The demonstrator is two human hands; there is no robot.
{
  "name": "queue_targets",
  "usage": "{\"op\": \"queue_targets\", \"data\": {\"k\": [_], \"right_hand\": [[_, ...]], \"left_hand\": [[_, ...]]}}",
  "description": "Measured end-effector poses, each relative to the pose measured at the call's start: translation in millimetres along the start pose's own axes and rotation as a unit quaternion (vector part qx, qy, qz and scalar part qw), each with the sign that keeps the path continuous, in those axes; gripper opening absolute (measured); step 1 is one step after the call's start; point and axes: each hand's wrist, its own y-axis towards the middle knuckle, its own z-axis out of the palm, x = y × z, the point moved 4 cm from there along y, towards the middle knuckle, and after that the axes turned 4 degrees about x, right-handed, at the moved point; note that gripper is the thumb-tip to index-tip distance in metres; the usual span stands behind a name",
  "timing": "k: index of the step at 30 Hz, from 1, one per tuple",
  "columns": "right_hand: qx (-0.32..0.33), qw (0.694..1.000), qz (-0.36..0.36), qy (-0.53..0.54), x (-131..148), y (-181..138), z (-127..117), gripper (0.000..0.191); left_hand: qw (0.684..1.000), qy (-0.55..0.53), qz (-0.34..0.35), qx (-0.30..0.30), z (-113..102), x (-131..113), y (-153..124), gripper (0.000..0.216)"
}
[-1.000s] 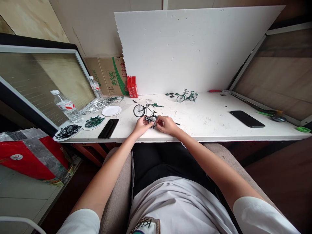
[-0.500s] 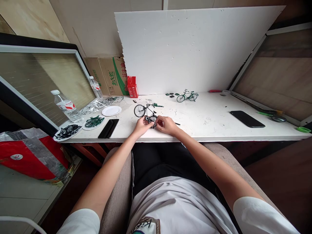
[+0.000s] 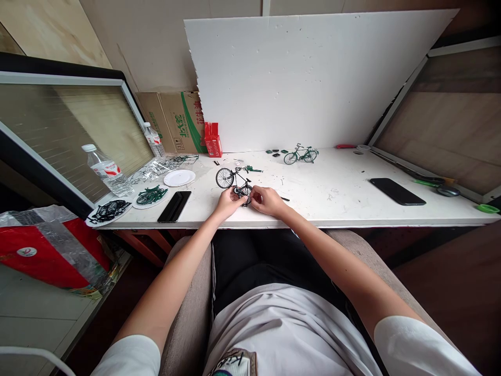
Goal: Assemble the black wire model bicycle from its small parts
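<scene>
A small black model bicycle (image 3: 241, 176) is held over the white table near its front edge, its front wheel pointing away to the left. My left hand (image 3: 229, 203) grips it low, around the pedal and rear-wheel area. At the rear wheel, my right hand (image 3: 266, 201) is closed in a pinch with its fingertips against the bike; whether a small part is between them is hidden. Just beyond the handlebar lie green plastic pieces (image 3: 255, 169). A thin black piece (image 3: 285, 199) rests beside my right hand.
Two phones, one black (image 3: 174, 207) and one dark (image 3: 397, 191), flank the work area. Plates of black parts (image 3: 108, 211) and green parts (image 3: 152, 195) sit left, near a water bottle (image 3: 107, 169). A green model bicycle (image 3: 300, 154) stands at the back before a white board (image 3: 313, 83).
The black model bicycle's front wheel has shifted very slightly to the right. Both hands keep practically the same place and grip.
</scene>
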Motion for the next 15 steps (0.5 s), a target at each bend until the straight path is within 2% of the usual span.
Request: {"op": "queue_targets", "data": {"k": [15], "right_hand": [[0.0,1.0,0.001,-0.006,-0.8,0.7,0.5,0.011]], "left_hand": [[1.0,0.01,-0.001,-0.003,0.3,0.2,0.7,0.047]]}}
